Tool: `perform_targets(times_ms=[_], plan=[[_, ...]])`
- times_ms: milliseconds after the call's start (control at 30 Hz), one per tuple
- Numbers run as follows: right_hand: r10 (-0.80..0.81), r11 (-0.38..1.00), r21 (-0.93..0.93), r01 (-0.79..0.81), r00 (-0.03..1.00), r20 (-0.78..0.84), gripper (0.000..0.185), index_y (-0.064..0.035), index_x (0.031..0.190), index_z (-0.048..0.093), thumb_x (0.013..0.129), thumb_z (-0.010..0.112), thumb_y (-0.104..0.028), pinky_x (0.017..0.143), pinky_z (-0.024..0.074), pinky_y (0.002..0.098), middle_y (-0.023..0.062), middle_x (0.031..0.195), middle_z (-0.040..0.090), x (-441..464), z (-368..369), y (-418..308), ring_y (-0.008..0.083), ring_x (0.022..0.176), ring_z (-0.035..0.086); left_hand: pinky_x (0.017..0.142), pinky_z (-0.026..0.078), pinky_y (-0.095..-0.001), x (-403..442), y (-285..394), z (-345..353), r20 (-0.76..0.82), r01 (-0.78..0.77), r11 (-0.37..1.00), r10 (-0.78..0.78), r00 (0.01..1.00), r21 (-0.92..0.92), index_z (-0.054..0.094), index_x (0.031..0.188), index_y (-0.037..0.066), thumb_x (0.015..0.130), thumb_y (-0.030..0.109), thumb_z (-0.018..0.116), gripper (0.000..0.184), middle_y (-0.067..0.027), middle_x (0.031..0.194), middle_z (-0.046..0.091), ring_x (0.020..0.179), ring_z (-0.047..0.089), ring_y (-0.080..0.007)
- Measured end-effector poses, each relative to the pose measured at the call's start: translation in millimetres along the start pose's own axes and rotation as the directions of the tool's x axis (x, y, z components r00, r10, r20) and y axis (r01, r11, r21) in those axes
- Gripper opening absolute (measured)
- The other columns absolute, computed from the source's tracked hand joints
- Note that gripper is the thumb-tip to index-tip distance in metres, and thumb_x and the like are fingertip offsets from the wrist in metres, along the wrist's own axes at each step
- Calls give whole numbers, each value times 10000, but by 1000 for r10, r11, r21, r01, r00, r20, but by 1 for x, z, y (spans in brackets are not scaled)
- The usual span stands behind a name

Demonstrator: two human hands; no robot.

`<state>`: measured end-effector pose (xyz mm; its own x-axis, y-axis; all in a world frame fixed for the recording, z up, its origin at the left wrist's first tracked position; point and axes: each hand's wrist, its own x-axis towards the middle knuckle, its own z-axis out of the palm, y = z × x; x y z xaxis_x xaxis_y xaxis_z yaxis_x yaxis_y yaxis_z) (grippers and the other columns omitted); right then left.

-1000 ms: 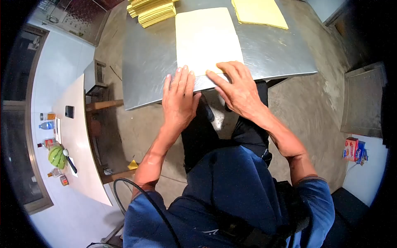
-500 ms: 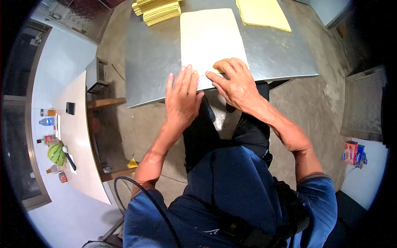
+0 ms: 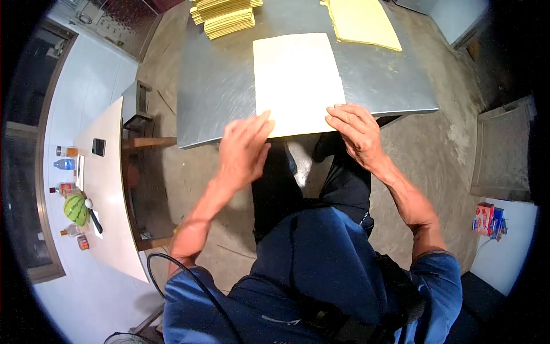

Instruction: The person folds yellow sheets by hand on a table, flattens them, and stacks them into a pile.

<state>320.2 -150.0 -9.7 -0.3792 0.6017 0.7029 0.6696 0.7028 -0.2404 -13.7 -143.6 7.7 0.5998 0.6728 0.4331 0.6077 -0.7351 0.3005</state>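
Observation:
A pale yellow sheet of paper (image 3: pixel 298 80) lies on the metal table (image 3: pixel 217 92), its near edge reaching past the table's front edge. My left hand (image 3: pixel 243 146) holds the sheet's near left corner, fingers bent over the top. At the near right corner, my right hand (image 3: pixel 358 135) grips the sheet with its fingers on top and the thumb mostly hidden. Glare washes out the sheet's surface.
Stacks of folded yellow paper (image 3: pixel 229 22) stand at the table's back left. A flatter yellow pile (image 3: pixel 365 26) lies at the back right. On the left side table (image 3: pixel 112 189) are a phone (image 3: pixel 98 147), a watermelon (image 3: pixel 75 208), a knife (image 3: pixel 95 221) and bottles.
The sheet has slid toward me, its near edge now beyond the table's edge. My hands have moved apart from its near edge to the two near corners.

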Motion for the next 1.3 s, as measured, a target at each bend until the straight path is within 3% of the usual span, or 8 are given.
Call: perform_targets(times_ms=[200,367,733,900,1000,1100,1133,1300], plan=[[-72,988,139,64,996,53,410,-49,1212,768,804,775,-15,975,565,452,97,1263,760,-3,-8,-9,308,1155,705,1158,429,-535,25,-28,-7,5,-70,997,70,998,34,637,1409,31,734,-26,803,697,-163,1515,613,1408,575,-362],[19,999,28,-24,987,157,550,-66,1365,698,819,751,-31,1046,530,469,105,1409,692,10,-26,5,328,1247,669,1093,482,-506,20,-27,-5,-61,-139,990,137,989,-34,673,1341,47,726,-64,785,635,-148,1426,674,1316,634,-351],[119,979,153,-138,985,123,353,-63,1214,772,864,785,-21,967,517,418,87,1199,782,26,-15,21,282,1075,701,970,549,-425,38,-42,-4,-159,-42,996,28,987,-85,726,1288,29,805,15,813,491,-134,1216,767,1110,709,-348],[316,903,271,-333,943,106,231,-43,1153,759,923,775,-34,823,564,372,99,1055,782,39,-5,29,270,946,710,831,563,-388,54,-44,6,-183,176,956,-221,958,-237,716,1293,12,886,24,775,411,-121,1003,761,891,693,-294],[582,743,253,-620,785,214,300,-26,1254,729,992,777,-164,712,546,331,76,874,726,49,-1,37,147,749,648,765,541,-437,61,-46,21,-145,356,809,-468,872,-468,609,1424,-6,945,97,762,513,-128,853,688,793,658,-328],[634,697,227,-680,733,247,479,13,1389,653,972,802,-167,675,533,313,52,794,710,67,3,46,113,715,637,759,541,-450,73,-37,24,-238,381,868,-463,854,-319,530,1499,-16,940,91,761,614,-137,838,690,794,677,-343],[650,689,201,-696,716,253,506,22,1404,638,966,806,-168,668,533,316,56,786,711,72,4,46,117,706,643,753,546,-468,76,-39,30,-318,374,919,-395,862,-127,522,1505,6,952,140,758,616,-159,838,704,790,693,-357],[708,665,107,-739,670,222,564,72,1437,586,952,812,-106,621,476,274,19,717,640,87,8,39,82,645,555,738,566,-506,87,-38,34,-284,434,900,-409,867,29,578,1386,45,1009,223,708,437,-213,888,734,815,724,-404]])
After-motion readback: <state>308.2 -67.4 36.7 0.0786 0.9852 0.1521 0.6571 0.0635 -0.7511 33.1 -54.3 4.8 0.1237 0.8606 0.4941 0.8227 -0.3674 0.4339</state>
